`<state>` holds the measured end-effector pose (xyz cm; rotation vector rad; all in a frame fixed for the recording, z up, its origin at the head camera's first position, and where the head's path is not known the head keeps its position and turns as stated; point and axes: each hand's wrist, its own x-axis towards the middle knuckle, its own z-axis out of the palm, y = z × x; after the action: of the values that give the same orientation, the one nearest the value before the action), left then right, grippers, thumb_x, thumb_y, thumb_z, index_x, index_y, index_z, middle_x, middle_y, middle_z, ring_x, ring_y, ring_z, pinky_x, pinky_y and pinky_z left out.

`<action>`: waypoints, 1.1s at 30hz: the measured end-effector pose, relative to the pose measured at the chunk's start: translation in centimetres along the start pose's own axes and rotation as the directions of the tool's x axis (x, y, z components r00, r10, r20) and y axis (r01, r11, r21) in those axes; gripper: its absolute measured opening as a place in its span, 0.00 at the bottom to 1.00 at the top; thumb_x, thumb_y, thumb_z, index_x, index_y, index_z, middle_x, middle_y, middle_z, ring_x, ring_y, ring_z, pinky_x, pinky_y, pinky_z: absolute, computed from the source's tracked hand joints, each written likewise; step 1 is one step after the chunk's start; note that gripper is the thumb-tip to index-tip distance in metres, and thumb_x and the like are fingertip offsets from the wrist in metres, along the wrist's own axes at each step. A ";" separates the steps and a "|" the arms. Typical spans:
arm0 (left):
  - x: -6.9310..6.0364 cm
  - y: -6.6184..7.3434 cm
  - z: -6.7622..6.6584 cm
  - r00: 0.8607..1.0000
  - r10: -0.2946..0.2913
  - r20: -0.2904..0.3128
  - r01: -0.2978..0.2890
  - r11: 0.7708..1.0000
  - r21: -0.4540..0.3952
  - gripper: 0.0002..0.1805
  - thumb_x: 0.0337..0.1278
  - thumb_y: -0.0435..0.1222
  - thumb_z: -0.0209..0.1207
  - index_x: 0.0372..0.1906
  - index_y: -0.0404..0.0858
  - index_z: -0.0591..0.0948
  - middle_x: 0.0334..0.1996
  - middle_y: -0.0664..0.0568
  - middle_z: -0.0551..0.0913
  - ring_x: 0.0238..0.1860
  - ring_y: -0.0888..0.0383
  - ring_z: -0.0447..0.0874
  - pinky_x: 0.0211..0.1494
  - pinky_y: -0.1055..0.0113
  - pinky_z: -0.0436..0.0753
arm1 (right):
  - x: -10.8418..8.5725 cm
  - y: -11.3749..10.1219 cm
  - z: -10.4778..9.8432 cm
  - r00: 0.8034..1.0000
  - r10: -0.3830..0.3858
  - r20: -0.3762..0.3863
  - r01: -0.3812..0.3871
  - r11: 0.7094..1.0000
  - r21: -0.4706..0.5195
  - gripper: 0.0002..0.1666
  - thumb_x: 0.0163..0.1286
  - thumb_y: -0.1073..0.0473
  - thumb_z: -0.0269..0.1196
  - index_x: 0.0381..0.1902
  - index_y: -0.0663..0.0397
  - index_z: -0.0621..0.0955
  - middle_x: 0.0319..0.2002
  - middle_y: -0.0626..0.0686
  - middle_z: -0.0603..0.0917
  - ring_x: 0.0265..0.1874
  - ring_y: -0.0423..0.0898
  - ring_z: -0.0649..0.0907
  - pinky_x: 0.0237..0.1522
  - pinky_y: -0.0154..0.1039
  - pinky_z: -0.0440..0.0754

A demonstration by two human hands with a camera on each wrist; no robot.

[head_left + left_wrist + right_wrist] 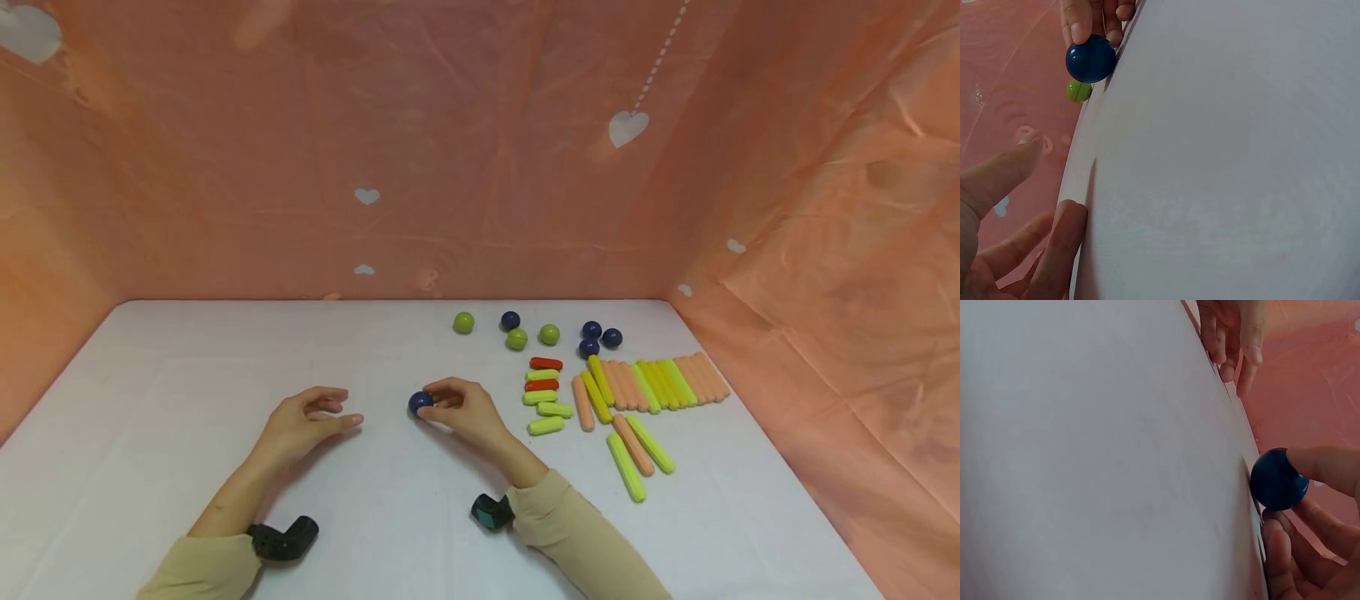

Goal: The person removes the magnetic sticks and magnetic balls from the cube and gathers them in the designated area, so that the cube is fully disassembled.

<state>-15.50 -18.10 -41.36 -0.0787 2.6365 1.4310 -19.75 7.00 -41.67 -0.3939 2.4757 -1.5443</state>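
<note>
A dark blue ball (420,404) is pinched between the thumb and fingers of my right hand (468,414), near the middle of the white table. The right wrist view shows the same blue ball (1279,479) at the fingertips, close to the tabletop. To the left, my left hand (300,425) holds nothing, its thumb and fingers loosely bent and apart. A gap of table lies between that hand and the ball. In the left wrist view, the left fingers (1063,244) are low, with the ball (1090,59) farther off.
Green balls (464,322) and other blue balls (592,331) lie along the table's back right. Short red sticks (546,363) and yellow-green sticks (546,426) form a column. Longer peach sticks (702,379) and yellow ones stand in a row at right, with several loose sticks (626,468) nearer.
</note>
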 end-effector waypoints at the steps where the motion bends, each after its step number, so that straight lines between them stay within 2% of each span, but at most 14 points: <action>1: 0.0 0.0 0.0 1.000 0.000 -0.001 0.000 1.000 0.000 0.37 0.51 0.51 0.67 0.61 0.32 0.74 0.50 0.38 0.80 0.48 0.48 0.80 0.42 0.70 0.77 | 0.0 0.0 0.0 1.000 -0.003 -0.001 0.003 1.000 0.000 0.19 0.58 0.58 0.70 0.48 0.58 0.83 0.41 0.56 0.86 0.33 0.38 0.79 0.39 0.30 0.77; 4: 0.0 -0.1 0.1 1.000 -0.004 -0.003 0.004 1.000 -0.002 0.36 0.52 0.51 0.67 0.61 0.33 0.74 0.50 0.39 0.80 0.48 0.48 0.80 0.43 0.69 0.77 | 0.1 0.0 -0.1 1.000 -0.007 -0.004 0.007 1.000 -0.005 0.19 0.58 0.58 0.71 0.48 0.57 0.83 0.40 0.55 0.86 0.33 0.38 0.79 0.39 0.29 0.77; 8: -0.1 -0.1 0.1 1.000 -0.004 -0.001 0.004 1.000 -0.002 0.36 0.53 0.51 0.66 0.61 0.32 0.74 0.51 0.39 0.79 0.49 0.48 0.80 0.43 0.69 0.77 | 0.2 0.2 -0.7 1.000 0.015 -0.028 -0.015 1.000 0.021 0.20 0.59 0.57 0.70 0.49 0.57 0.83 0.39 0.54 0.85 0.33 0.39 0.79 0.34 0.29 0.77; 13: -0.2 -0.1 0.0 1.000 -0.015 -0.003 0.015 1.000 -0.016 0.36 0.54 0.52 0.65 0.61 0.32 0.73 0.51 0.40 0.79 0.46 0.52 0.81 0.40 0.72 0.78 | 0.7 0.2 -2.7 0.992 0.049 -0.114 -0.042 0.997 0.062 0.21 0.60 0.58 0.68 0.52 0.55 0.81 0.41 0.55 0.85 0.34 0.41 0.81 0.30 0.34 0.82; 19: -0.4 -0.1 0.1 0.999 -0.033 -0.009 0.033 0.999 -0.025 0.36 0.54 0.53 0.64 0.61 0.32 0.74 0.47 0.44 0.80 0.36 0.63 0.80 0.39 0.74 0.77 | 0.9 -0.1 -5.5 0.979 0.078 -0.190 -0.053 0.990 0.131 0.22 0.61 0.60 0.68 0.54 0.56 0.80 0.44 0.58 0.85 0.37 0.55 0.85 0.32 0.44 0.86; 23: -0.7 -0.2 0.0 0.999 -0.034 -0.020 0.034 0.999 -0.032 0.35 0.54 0.52 0.65 0.60 0.32 0.74 0.47 0.45 0.80 0.35 0.65 0.82 0.39 0.75 0.76 | 1.2 0.0 -7.6 0.969 0.066 -0.240 -0.051 0.996 0.068 0.24 0.61 0.58 0.68 0.55 0.56 0.80 0.48 0.59 0.84 0.45 0.55 0.83 0.40 0.41 0.85; 26: -0.9 -0.5 0.0 0.999 -0.041 -0.030 0.040 0.998 -0.039 0.35 0.54 0.53 0.65 0.60 0.32 0.75 0.47 0.45 0.81 0.34 0.65 0.82 0.39 0.75 0.76 | 1.8 0.2 -9.3 0.960 0.092 -0.266 -0.087 0.996 0.031 0.25 0.61 0.55 0.68 0.56 0.54 0.80 0.51 0.58 0.82 0.50 0.52 0.81 0.48 0.39 0.82; 30: -1.0 -0.8 0.0 0.998 -0.055 -0.031 0.053 0.997 -0.050 0.36 0.54 0.53 0.65 0.61 0.33 0.74 0.48 0.45 0.80 0.34 0.66 0.82 0.40 0.76 0.76 | 2.4 0.4 -11.6 0.943 0.157 -0.293 -0.146 0.988 0.058 0.25 0.63 0.55 0.66 0.58 0.54 0.78 0.54 0.59 0.80 0.53 0.53 0.79 0.54 0.43 0.80; 33: -0.9 -0.9 0.0 0.998 -0.060 -0.022 0.059 0.997 -0.053 0.36 0.54 0.54 0.64 0.61 0.34 0.74 0.49 0.45 0.80 0.35 0.66 0.83 0.42 0.76 0.76 | 2.8 0.6 -13.2 0.922 0.197 -0.334 -0.188 0.980 0.059 0.26 0.64 0.54 0.66 0.59 0.55 0.77 0.55 0.59 0.79 0.54 0.53 0.78 0.57 0.44 0.78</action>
<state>-14.48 -18.58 -41.95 -0.1794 2.5924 1.4895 -26.46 17.52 -36.59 0.1330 2.6395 -1.6759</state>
